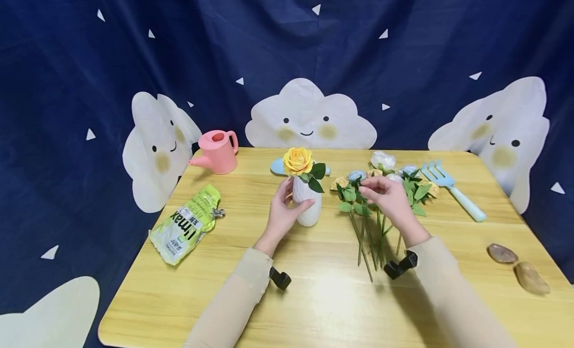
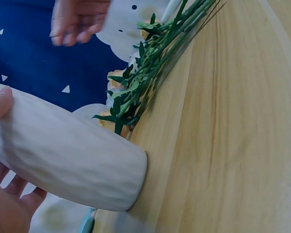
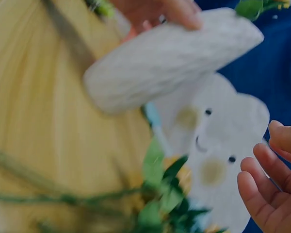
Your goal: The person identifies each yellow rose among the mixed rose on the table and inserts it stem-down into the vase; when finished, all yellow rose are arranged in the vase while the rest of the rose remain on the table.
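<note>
Head view shows the left hand [image 1: 284, 208] wrapped around a white ribbed ceramic vase [image 1: 309, 206] that stands upright near the middle of the pale wooden table [image 1: 314, 298], thumb on the near side and fingers curled behind it. A yellow artificial rose with green leaves [image 1: 299, 161] sits in the neck of the vase. The right hand [image 1: 387, 196] hovers just to the right, over a loose bunch of artificial flowers with green stems [image 1: 369, 223] lying on the table; its fingers are loosely bent and hold nothing, as the right wrist view confirms with empty, slightly curled fingers [image 3: 269, 194]. In the left wrist view the vase [image 2: 68, 155] rests its base on the wood, with the stems [image 2: 155, 63] just beside it.

Further off lie a pink plastic watering can [image 1: 217, 151], a green printed pouch with a clip [image 1: 186, 223], a light blue garden fork [image 1: 450, 188] and two brown stones [image 1: 515, 268].
</note>
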A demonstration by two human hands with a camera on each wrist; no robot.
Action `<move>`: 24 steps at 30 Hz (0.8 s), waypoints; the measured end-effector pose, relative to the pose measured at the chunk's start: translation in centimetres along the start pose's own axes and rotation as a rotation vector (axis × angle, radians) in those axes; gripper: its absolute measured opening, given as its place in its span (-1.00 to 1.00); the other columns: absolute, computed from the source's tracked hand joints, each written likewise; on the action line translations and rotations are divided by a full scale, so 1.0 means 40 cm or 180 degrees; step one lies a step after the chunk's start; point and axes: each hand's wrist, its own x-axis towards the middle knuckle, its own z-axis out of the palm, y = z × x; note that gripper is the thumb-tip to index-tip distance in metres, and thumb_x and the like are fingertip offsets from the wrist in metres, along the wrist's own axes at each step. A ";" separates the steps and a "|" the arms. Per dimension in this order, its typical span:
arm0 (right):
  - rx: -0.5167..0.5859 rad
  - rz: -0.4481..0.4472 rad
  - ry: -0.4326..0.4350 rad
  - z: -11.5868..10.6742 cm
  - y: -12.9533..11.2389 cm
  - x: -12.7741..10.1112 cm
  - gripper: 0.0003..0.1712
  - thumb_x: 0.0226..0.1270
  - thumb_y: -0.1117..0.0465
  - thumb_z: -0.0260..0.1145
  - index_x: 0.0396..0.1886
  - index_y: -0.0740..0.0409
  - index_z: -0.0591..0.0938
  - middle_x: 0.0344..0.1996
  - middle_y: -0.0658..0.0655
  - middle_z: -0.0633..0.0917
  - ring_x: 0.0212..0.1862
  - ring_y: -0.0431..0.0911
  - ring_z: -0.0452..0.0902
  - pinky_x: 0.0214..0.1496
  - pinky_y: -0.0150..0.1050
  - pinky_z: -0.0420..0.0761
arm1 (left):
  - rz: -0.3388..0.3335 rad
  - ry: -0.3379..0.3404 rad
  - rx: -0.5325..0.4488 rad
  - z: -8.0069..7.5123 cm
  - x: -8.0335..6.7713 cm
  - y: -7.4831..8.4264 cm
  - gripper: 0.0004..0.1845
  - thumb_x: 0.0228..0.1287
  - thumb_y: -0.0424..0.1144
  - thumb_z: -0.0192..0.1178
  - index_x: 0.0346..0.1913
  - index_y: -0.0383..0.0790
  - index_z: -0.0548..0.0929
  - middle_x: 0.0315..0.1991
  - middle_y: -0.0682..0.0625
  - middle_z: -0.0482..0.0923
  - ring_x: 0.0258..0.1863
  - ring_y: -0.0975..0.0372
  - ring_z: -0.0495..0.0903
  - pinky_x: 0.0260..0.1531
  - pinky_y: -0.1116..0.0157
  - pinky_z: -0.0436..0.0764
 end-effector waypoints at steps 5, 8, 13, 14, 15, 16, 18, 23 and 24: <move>0.0049 0.0251 -0.0153 -0.009 0.064 -0.026 -0.60 0.26 0.22 0.29 0.02 0.37 0.52 -0.22 0.31 0.59 -0.27 0.09 0.58 -0.26 -0.15 0.64 | 0.0000 -0.0074 -0.0036 -0.006 0.006 -0.001 -0.29 -0.02 -0.44 0.39 0.24 -0.33 0.34 0.14 -0.22 0.42 0.13 -0.01 0.39 0.16 0.05 0.34; 0.0167 0.0442 -0.0243 0.003 0.087 -0.041 -0.58 0.24 0.33 0.27 0.05 0.45 0.46 -0.19 0.37 0.57 -0.24 0.16 0.57 -0.24 -0.12 0.64 | -0.0022 -0.0086 -0.0050 -0.007 0.005 -0.003 -0.30 -0.02 -0.44 0.39 0.23 -0.33 0.35 0.13 -0.21 0.43 0.12 0.01 0.40 0.16 0.05 0.34; 0.0156 0.0665 -0.0357 0.036 0.108 -0.053 -0.59 0.22 0.38 0.27 0.03 0.50 0.44 -0.23 0.35 0.59 -0.23 0.18 0.58 -0.25 -0.12 0.65 | -0.0040 -0.0074 -0.0046 -0.007 0.004 -0.005 -0.30 -0.03 -0.44 0.40 0.24 -0.30 0.36 0.13 -0.17 0.45 0.12 0.01 0.41 0.15 0.05 0.35; 0.0125 0.0693 -0.0366 0.041 0.111 -0.052 -0.60 0.22 0.38 0.27 0.02 0.50 0.44 -0.25 0.34 0.59 -0.24 0.16 0.58 -0.26 -0.12 0.65 | -0.0057 -0.0073 -0.0033 -0.007 0.004 -0.005 -0.29 -0.03 -0.43 0.40 0.24 -0.29 0.36 0.13 -0.16 0.45 0.12 0.02 0.41 0.15 0.06 0.35; 0.0098 0.0723 -0.0369 0.046 0.113 -0.051 -0.61 0.22 0.38 0.27 0.01 0.50 0.45 -0.27 0.32 0.59 -0.26 0.14 0.58 -0.27 -0.13 0.65 | -0.0071 -0.0077 -0.0027 -0.007 0.003 -0.004 -0.29 -0.03 -0.43 0.40 0.25 -0.28 0.36 0.14 -0.16 0.45 0.13 0.02 0.41 0.15 0.06 0.35; 0.0080 0.0756 -0.0375 0.050 0.116 -0.050 -0.62 0.22 0.38 0.27 -0.01 0.50 0.45 -0.28 0.31 0.59 -0.27 0.12 0.58 -0.27 -0.14 0.65 | -0.0087 -0.0083 -0.0022 -0.007 0.002 -0.004 -0.29 -0.03 -0.42 0.40 0.25 -0.28 0.36 0.14 -0.16 0.44 0.13 0.02 0.40 0.16 0.07 0.34; 0.0006 0.0822 -0.0386 0.056 0.118 -0.046 -0.63 0.22 0.38 0.27 -0.02 0.49 0.46 -0.30 0.29 0.58 -0.30 0.08 0.58 -0.29 -0.14 0.65 | -0.0117 -0.0100 -0.0011 -0.007 0.001 -0.003 -0.28 -0.02 -0.41 0.40 0.26 -0.28 0.35 0.15 -0.18 0.43 0.13 0.01 0.40 0.16 0.07 0.34; -0.0282 0.0929 -0.0478 0.071 0.115 -0.034 -0.66 0.21 0.39 0.27 -0.06 0.49 0.47 -0.32 0.27 0.59 -0.35 0.03 0.59 -0.33 -0.16 0.65 | -0.0078 -0.0056 0.0021 -0.008 0.010 -0.058 -0.27 -0.03 -0.30 0.44 0.26 -0.12 0.37 0.14 -0.09 0.45 0.12 0.10 0.41 0.15 0.10 0.36; -0.0352 0.0939 -0.0497 0.075 0.115 -0.031 -0.67 0.20 0.40 0.28 -0.06 0.49 0.47 -0.33 0.26 0.59 -0.37 0.01 0.59 -0.35 -0.17 0.65 | -0.0055 -0.0039 0.0033 -0.009 0.012 -0.071 -0.26 -0.04 -0.27 0.45 0.26 -0.08 0.38 0.13 -0.06 0.46 0.12 0.12 0.42 0.15 0.11 0.37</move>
